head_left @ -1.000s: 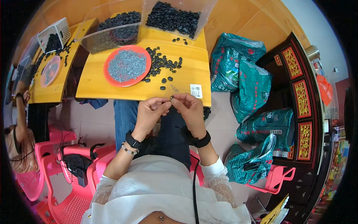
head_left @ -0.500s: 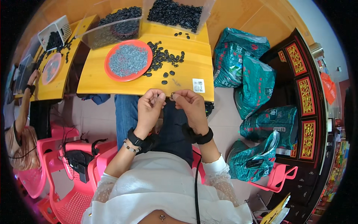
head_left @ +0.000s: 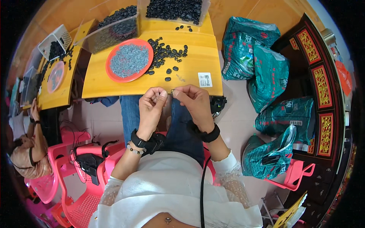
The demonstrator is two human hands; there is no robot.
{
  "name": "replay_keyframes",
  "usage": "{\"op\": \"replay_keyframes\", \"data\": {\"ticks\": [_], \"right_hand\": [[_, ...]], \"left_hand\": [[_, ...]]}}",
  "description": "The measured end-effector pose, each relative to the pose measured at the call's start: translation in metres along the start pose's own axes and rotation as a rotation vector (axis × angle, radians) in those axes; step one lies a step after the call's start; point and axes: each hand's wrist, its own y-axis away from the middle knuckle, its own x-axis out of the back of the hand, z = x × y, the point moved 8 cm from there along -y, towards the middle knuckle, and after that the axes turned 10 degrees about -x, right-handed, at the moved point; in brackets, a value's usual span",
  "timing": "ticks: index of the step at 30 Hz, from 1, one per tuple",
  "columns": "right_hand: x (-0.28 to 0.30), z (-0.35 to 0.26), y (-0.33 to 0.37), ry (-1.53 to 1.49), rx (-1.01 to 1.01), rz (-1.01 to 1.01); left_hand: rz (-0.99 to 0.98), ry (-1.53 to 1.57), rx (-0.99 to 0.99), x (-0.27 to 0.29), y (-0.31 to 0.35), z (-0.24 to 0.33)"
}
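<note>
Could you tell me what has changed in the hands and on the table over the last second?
Very little. The left hand and right hand remain together at the near edge of the yellow table, fingers pinching a small piece between them; only slight finger shifts show. The orange plate, the loose black pieces and the green bags lie as before.

The small dark piece (head_left: 172,91) pinched between the left hand (head_left: 151,108) and right hand (head_left: 195,104) is too tiny to identify; fingertips hide most of it.
</note>
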Motion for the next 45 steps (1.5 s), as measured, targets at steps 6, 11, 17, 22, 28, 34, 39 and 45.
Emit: {"op": "replay_keyframes", "data": {"ticks": [6,11,17,22,28,34,39,45], "right_hand": [[0.001,0.002,0.002,0.016,0.019,-0.018],[0.003,0.000,0.005,0.060,0.027,-0.006],[0.003,-0.009,0.011,0.179,0.101,0.072],[0.001,-0.011,0.015,0.218,0.132,0.099],[0.003,-0.008,0.014,0.257,0.122,0.090],[0.007,-0.005,0.014,0.142,0.083,0.064],[0.005,-0.004,0.016,0.119,0.109,0.058],[0.001,-0.005,0.028,0.150,0.110,0.048]], "left_hand": [[-0.019,-0.038,-0.016,-0.004,0.003,0.001],[0.002,-0.061,-0.018,-0.010,0.004,0.005],[0.027,-0.088,-0.078,-0.008,0.006,0.007],[0.041,-0.137,-0.089,-0.007,0.009,0.005],[0.043,-0.122,-0.098,-0.007,0.011,0.005],[0.014,-0.118,-0.108,-0.010,0.011,0.018],[0.040,-0.149,-0.098,-0.006,0.015,0.018],[-0.006,-0.152,-0.114,-0.011,0.023,0.020]]}}
